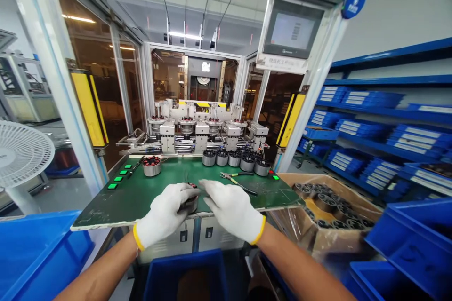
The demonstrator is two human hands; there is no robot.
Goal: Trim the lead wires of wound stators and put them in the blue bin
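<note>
Forearms (106, 265) nearest, left grip (167, 209) around a round metal part (192, 204)

Both forearms run up from the bottom corners to 2 white gloves with yellow cuffs, which meet over the near edge of the green table (116, 207). The left grip is closed around the near left side of the part, its fingers lying across the top; some red shows at the part's upper rim. The right grip (233, 211) is just beside it, fingers stretched toward that rim. Whether those fingertips pinch anything fine, such as a wire end, I cannot tell.

The step in hand looks like close handwork on the top of this 1 part, with the left grip steadying and the right doing the finer work. From here, the next move seems to call for a firm left hold and light, exact right fingertips, since anything thin at the rim could easily be bent.

Just beyond the right grip lie cutters (235, 181) with pale green on the handles, well placed for that hand. Beyond them stands a row of 5 dark-topped cylinders (247, 163). Beyond the left grip and to its left, a red-topped cylinder (151, 168) stands alone. Farther ahead of both grips is the machine (201, 134).
</note>
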